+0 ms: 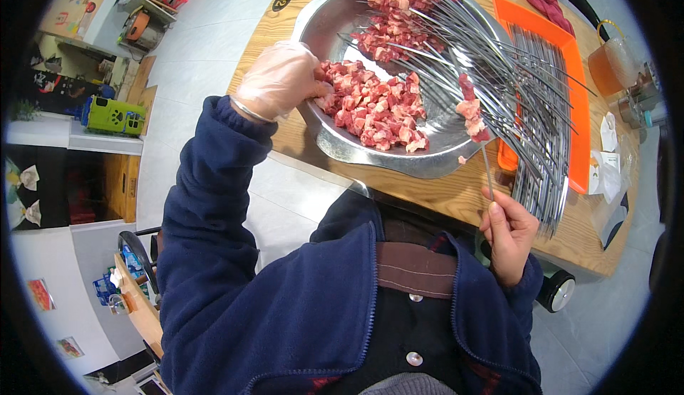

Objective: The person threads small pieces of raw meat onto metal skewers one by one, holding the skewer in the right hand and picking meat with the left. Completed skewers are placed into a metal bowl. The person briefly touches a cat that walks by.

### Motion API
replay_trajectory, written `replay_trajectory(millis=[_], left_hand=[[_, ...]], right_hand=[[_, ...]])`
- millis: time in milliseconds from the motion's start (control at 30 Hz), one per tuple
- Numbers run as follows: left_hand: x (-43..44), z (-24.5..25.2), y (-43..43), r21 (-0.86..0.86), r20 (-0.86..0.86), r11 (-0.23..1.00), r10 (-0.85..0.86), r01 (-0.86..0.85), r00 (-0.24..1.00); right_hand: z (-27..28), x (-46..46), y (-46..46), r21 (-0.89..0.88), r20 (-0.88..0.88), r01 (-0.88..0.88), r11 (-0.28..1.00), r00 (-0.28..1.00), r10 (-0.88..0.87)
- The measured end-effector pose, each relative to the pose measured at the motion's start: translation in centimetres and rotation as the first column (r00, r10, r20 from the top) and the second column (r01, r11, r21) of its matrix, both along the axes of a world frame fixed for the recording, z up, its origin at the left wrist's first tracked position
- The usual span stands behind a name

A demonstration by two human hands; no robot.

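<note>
My left hand [280, 81], in a clear plastic glove, has its fingertips on the left edge of the loose raw meat cubes [374, 106] in a large steel basin [342, 152]. Between thumb and fingers, my bare right hand [507, 229] pinches the end of a metal skewer [487, 168]. Several meat pieces [470, 107] are threaded on its upper part, over the basin's right side. Finished meat skewers [401, 15] are piled at the basin's far side, their bare metal ends pointing right. Whether my left fingers hold a piece is hard to tell.
Bare metal skewers [545, 181] lie across an orange tray [580, 144] on the wooden table [417, 192]. A meat scrap [462, 160] is near the basin's rim. Farther right are a maroon cloth [548, 5], a pitcher of amber liquid [612, 66] and crumpled tissues [606, 176].
</note>
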State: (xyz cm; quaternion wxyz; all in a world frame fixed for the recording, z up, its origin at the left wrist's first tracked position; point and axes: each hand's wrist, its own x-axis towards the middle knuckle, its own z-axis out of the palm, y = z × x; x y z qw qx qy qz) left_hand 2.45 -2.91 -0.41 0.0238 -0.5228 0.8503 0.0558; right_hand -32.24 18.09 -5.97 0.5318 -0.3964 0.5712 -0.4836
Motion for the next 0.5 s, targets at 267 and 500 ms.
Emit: replay_trajectory(millis=[267,500], left_hand=[[-1.8,1.4,2.0,0.141,-0.287,0.984,0.144,-0.107,0.947],[-4.1,0.1,5.0,0.610,-0.793,0.788,0.606,0.086,0.070]], right_hand=[[0.4,0.1,0.0,0.023,0.017,-0.095,0.995,0.995,0.095],[0.7,0.7,-0.1,0.075,0.072,-0.182,0.980,0.982,0.177]])
